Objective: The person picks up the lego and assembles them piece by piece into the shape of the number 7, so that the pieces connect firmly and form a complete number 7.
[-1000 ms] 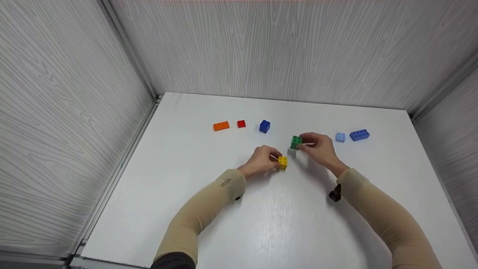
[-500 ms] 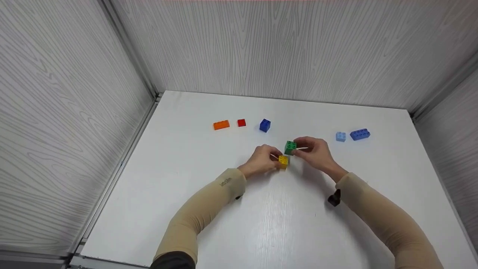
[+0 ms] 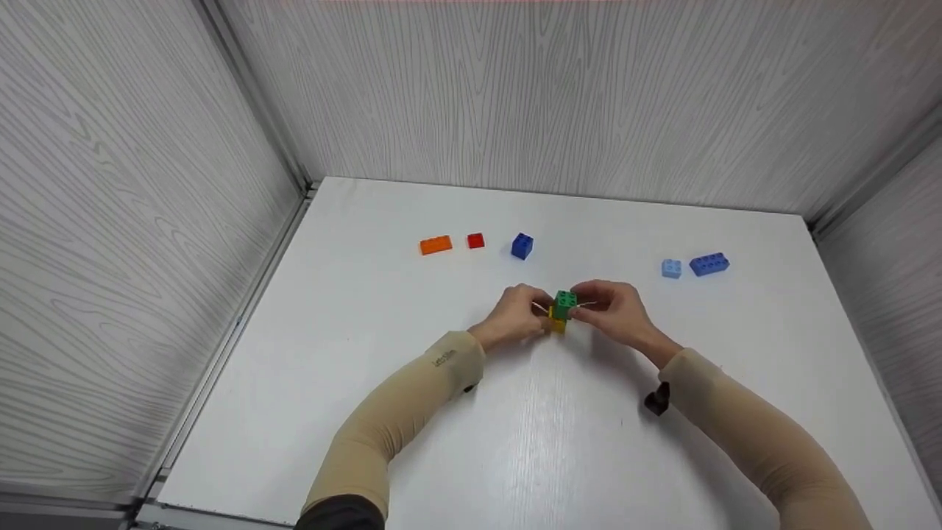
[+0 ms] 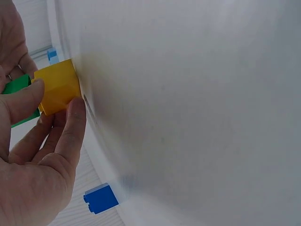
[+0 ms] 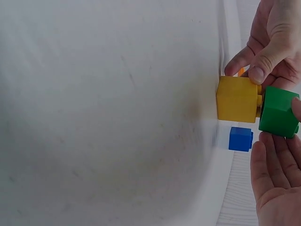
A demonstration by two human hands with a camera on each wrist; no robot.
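Observation:
My left hand [image 3: 515, 316] pinches a yellow toy building brick [image 5: 236, 100] between thumb and fingers, low at the white tabletop. In my right hand [image 3: 617, 312] is a green building brick [image 3: 565, 303], gripped by its sides. The green brick sits right over the yellow one's studs, slightly tilted in the right wrist view, with some of the studs showing between the two. From the head view the green brick hides much of the yellow one. The left wrist view shows the left thumb on the yellow brick's [image 4: 59, 88] side.
Behind the hands lie an orange brick [image 3: 436, 245], a small red brick [image 3: 476, 241] and a dark blue brick [image 3: 522, 246]. To the right are a light blue brick [image 3: 671, 269] and a longer blue brick [image 3: 709, 264]. Grey wood-grain panels [image 3: 552, 96] border the table.
My right hand has brought the green brick left and nearer to me, from beyond the yellow brick to over it. My left hand has held the yellow brick in nearly the same spot.

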